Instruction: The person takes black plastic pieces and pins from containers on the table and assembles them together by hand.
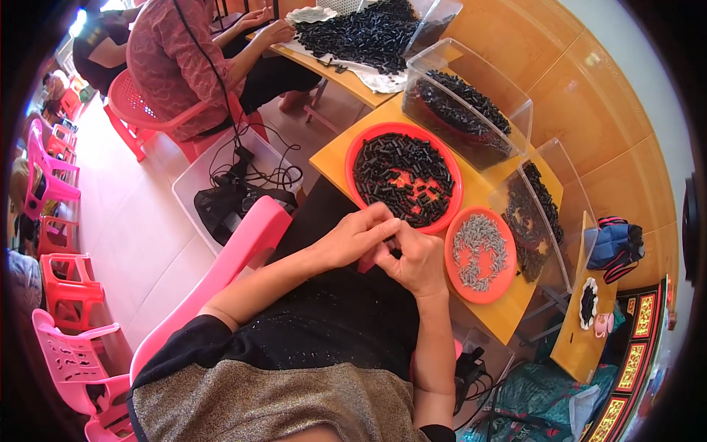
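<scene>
Both of my hands meet above my lap, close to the table's near edge. My left hand (pixel 357 234) is closed, its thumb and fingers brought together against the other hand. The fingers of my right hand (pixel 414 258) are curled in a pinch; whatever sits between the fingertips is hidden. Just beyond them is a round red basin (pixel 458 193) holding many short black tubular pieces (pixel 394 166). To the right of my right hand, a smaller orange-red plate (pixel 471 293) carries a scatter of small grey pieces (pixel 482 243) that look like screws or pins.
Clear plastic bins (pixel 471 96) with black parts stand along the yellow table's (pixel 331 158) far side. A co-worker (pixel 180 66) sits at a table heaped with black pieces (pixel 361 33). A white tub (pixel 199 214) of cables is on the floor, left; a pink chair arm (pixel 221 295) flanks me.
</scene>
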Tool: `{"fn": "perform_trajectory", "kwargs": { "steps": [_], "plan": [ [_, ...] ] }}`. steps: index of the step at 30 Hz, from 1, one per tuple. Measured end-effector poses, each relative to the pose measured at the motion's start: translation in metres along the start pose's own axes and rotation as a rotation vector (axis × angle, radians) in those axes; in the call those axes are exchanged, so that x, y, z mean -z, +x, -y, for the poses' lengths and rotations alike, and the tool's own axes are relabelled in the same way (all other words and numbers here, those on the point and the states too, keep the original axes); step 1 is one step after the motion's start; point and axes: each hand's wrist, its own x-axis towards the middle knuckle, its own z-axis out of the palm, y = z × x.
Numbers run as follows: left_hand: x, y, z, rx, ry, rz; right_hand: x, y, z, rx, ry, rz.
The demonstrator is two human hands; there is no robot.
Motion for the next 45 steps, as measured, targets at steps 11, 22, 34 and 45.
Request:
{"fn": "perform_trajectory", "kwargs": {
  "steps": [11, 22, 34, 45],
  "plan": [
    [-0.008, 0.001, 0.001, -0.064, 0.183, 0.077, -0.033, -0.015, -0.003, 0.129, 0.02, -0.108],
    [-0.022, 0.0, 0.015, -0.155, 0.038, 0.023, -0.037, -0.021, -0.016, 0.202, 0.05, -0.159],
    [-0.021, 0.018, 0.043, 0.336, -0.547, 0.044, -0.035, -0.019, -0.019, 0.029, 0.081, -0.184],
    [-0.024, 0.015, 0.038, 0.264, -0.575, 0.023, -0.042, -0.027, -0.015, 0.081, 0.087, -0.223]
  ]
}}
